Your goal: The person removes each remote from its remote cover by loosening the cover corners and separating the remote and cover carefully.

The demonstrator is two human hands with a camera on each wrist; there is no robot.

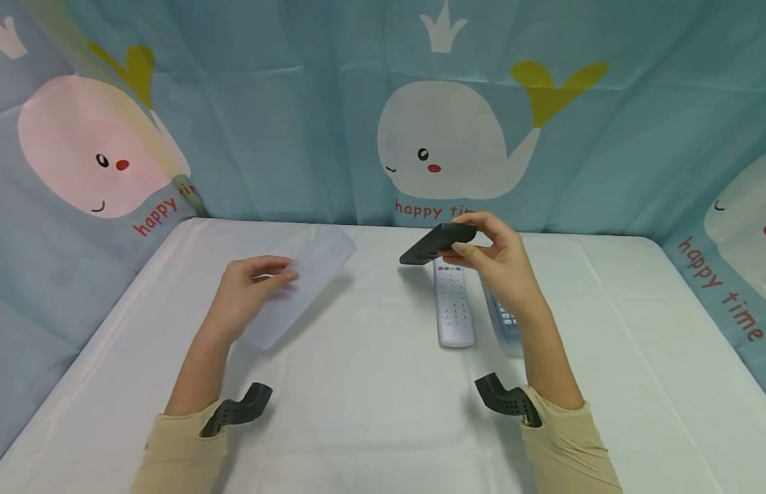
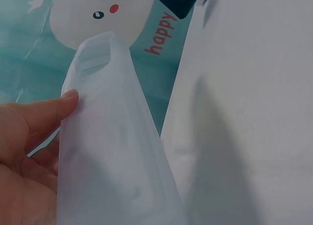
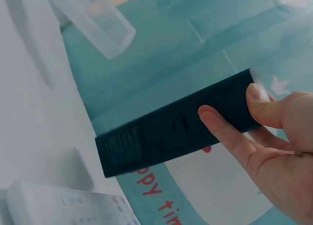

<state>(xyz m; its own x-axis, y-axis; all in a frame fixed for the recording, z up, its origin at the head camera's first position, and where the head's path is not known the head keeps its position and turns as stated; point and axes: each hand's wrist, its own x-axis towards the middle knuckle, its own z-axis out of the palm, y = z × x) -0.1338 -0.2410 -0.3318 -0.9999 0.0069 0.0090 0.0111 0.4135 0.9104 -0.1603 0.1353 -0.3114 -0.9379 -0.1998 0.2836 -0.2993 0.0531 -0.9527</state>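
Observation:
Pinched between the thumb and fingers of my left hand [image 1: 249, 295] is a translucent plastic remote cover [image 1: 311, 281], tilted above the white tabletop. In the left wrist view the open end of the cover [image 2: 117, 137] points up and away. My right hand [image 1: 496, 264] grips a black remote control [image 1: 435, 245] by one end, holding it above the table. The right wrist view shows the back of the black remote [image 3: 156, 127], with a small label at its far end and a fingertip on the battery lid. A gap separates the cover and the black remote.
A light grey remote [image 1: 455, 312] lies beneath the right hand. Beside it, partly hidden by the right forearm, lies a bluish remote [image 1: 505, 326]. A blue whale-print curtain [image 1: 284, 137] hangs behind the white table [image 1: 358, 412]. Each wrist carries a black camera mount [image 1: 237, 410].

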